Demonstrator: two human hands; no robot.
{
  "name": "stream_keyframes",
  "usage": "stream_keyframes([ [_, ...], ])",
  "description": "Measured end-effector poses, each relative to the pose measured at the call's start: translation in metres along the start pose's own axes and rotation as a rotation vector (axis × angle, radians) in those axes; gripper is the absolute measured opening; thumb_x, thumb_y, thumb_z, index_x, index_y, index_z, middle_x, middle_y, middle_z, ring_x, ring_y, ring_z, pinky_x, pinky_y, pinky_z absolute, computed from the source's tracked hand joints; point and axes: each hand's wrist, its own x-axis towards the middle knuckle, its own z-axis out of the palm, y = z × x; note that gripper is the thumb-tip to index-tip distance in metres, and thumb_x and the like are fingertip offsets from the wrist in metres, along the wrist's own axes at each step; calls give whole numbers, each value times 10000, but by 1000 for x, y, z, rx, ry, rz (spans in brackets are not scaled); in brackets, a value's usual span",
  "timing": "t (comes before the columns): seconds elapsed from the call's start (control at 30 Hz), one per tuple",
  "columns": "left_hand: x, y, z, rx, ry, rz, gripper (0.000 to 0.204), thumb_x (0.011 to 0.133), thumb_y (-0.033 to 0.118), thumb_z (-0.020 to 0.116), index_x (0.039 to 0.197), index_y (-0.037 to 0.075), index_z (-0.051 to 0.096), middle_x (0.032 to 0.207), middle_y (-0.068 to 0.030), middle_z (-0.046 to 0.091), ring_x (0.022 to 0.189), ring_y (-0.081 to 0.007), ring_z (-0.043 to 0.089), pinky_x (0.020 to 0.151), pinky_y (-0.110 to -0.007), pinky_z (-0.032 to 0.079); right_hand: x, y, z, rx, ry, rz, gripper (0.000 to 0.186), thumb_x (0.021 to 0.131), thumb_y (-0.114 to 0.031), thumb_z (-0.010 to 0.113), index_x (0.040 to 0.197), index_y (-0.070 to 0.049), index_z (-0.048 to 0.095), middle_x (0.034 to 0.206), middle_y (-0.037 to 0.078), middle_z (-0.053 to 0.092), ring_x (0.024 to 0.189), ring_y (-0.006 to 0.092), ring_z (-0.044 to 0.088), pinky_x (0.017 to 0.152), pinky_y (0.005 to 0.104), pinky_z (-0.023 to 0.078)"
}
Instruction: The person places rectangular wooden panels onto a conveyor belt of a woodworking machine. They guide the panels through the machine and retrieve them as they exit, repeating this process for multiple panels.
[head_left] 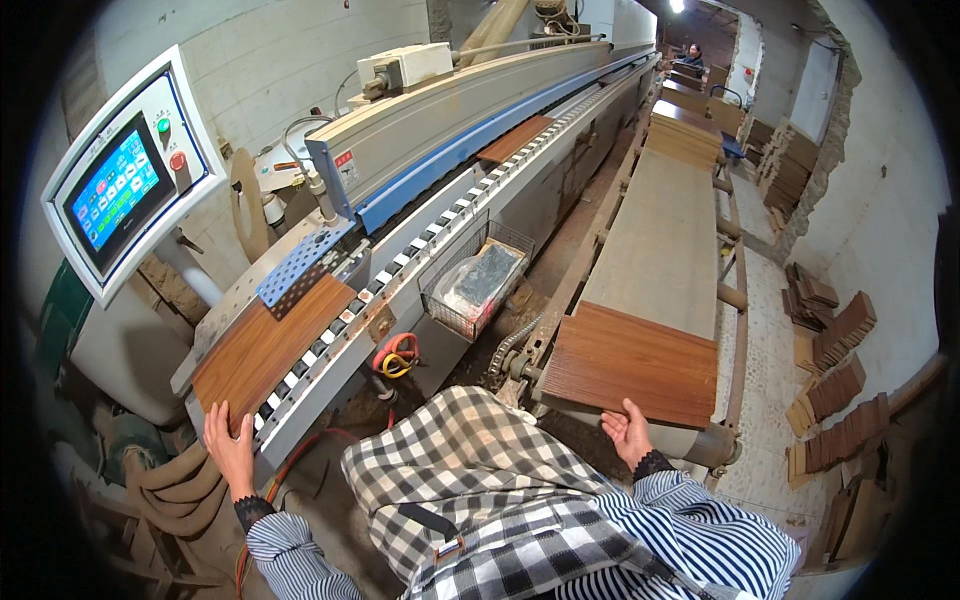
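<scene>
My left hand (pixel 228 440), fingers apart, rests against the near end of a wood-grain board (pixel 265 345) on the feed edge of a long machine (pixel 430 98). That board lies beside a blue perforated plate (pixel 305 258) and a strip of track pads (pixel 395 275). At the right, my right hand (pixel 628 432) is palm-up with loosely spread fingers, just below the near edge of another wood-grain board (pixel 630 365), on top of paler panels (pixel 655 240) on a roller stand. A further brown board (pixel 515 140) sits farther along the machine.
A screen panel (pixel 120 190) stands left. Between machine and stand are a wire basket (pixel 475 280) and red-yellow loops (pixel 396 355). Hoses (pixel 165 490) lie lower left. Board stacks (pixel 840 330) line the right wall. A person (pixel 692 55) is at the far end.
</scene>
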Motion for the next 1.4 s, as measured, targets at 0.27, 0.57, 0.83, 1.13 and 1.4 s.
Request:
stream_keyframes([
  [0.27, -1, -17, -11, -32, -3, 59, 550, 858, 356, 670, 1308, 64, 549, 1435, -219, 432, 1327, -374, 385, 1103, -450, 281, 20, 0, -21, 51, -35, -6, 597, 817, -541, 649, 1176, -75, 546, 1065, 96, 645, 956, 246, 623, 851, 345, 476],
  [0.57, -15, -12, -13, -42, 18, -128, 648, 842, 468, 653, 1347, 82, 526, 1462, -206, 412, 1385, -335, 339, 1117, -448, 262, 15, -5, -19, -94, -7, -67, 831, 789, -648, 608, 1346, -52, 449, 1283, 163, 540, 1161, 282, 539, 998, 359, 383],
  [0.83, -14, -14, -14, -66, 10, -157, 666, 826, 468, 673, 1354, 90, 521, 1479, -182, 399, 1396, -325, 325, 1119, -451, 263, 17, -4, -14, -97, 38, -60, 793, 762, -645, 650, 1258, -45, 505, 1185, 149, 580, 1105, 264, 568, 963, 342, 420],
  [1.13, -12, -20, -17, -158, -34, -153, 645, 840, 447, 658, 1366, 105, 514, 1487, -173, 392, 1413, -313, 296, 1138, -470, 197, 11, -2, -9, -124, 44, -84, 829, 802, -666, 589, 1321, -33, 457, 1194, 155, 591, 1133, 269, 557, 971, 347, 392],
  [1.4, -6, -9, -22, -87, -110, -186, 688, 843, 477, 644, 1398, 109, 472, 1487, -161, 395, 1425, -320, 264, 1147, -572, 44, 14, -7, -18, -6, 79, -48, 728, 779, -628, 657, 1199, -44, 545, 1121, 108, 610, 1051, 234, 570, 909, 325, 427],
])
